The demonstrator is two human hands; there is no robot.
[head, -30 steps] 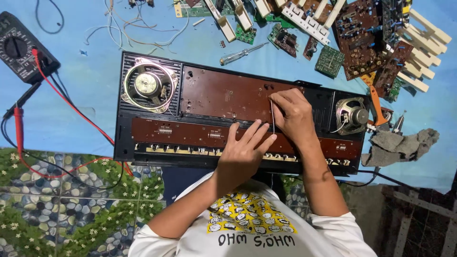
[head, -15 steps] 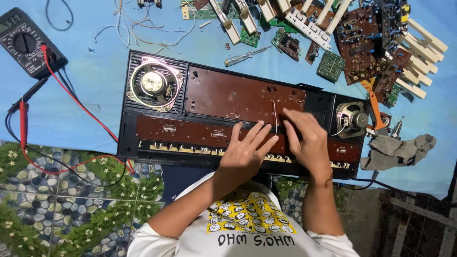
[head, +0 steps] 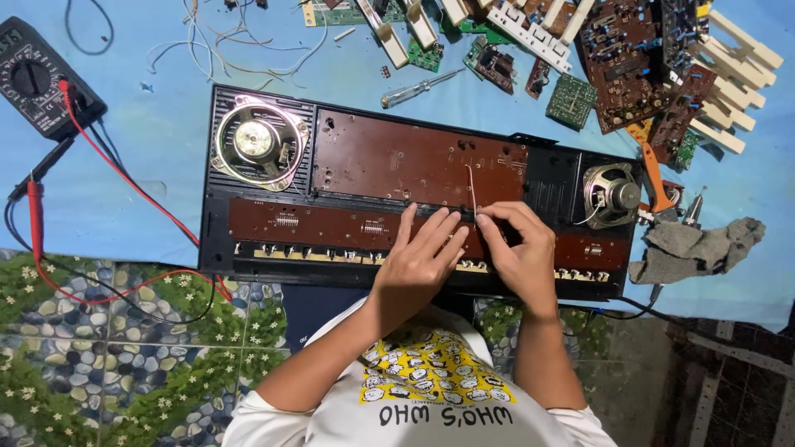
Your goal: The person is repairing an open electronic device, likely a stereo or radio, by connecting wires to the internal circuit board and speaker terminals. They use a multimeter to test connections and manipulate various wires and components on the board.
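Observation:
An opened black electronic keyboard case [head: 546, 178] lies on a blue cloth, with brown circuit boards [head: 397, 157] inside and a round speaker [head: 258, 141] at each end. My left hand [head: 422, 257] rests flat on the lower brown board, fingers spread. My right hand [head: 517, 252] pinches the lower end of a thin pale wire [head: 470, 186] that stands up from the board's middle. The two hands are close together, almost touching.
A black multimeter [head: 37, 79] with red and black leads [head: 33, 215] lies at the left. A screwdriver [head: 418, 88], loose green and brown circuit boards [head: 629, 66] and white keys [head: 729, 74] crowd the back right. A grey rag [head: 696, 248] lies at the right.
My right hand has come down from the upper board to the lower board beside my left hand, still holding the thin wire. The view has shifted slightly.

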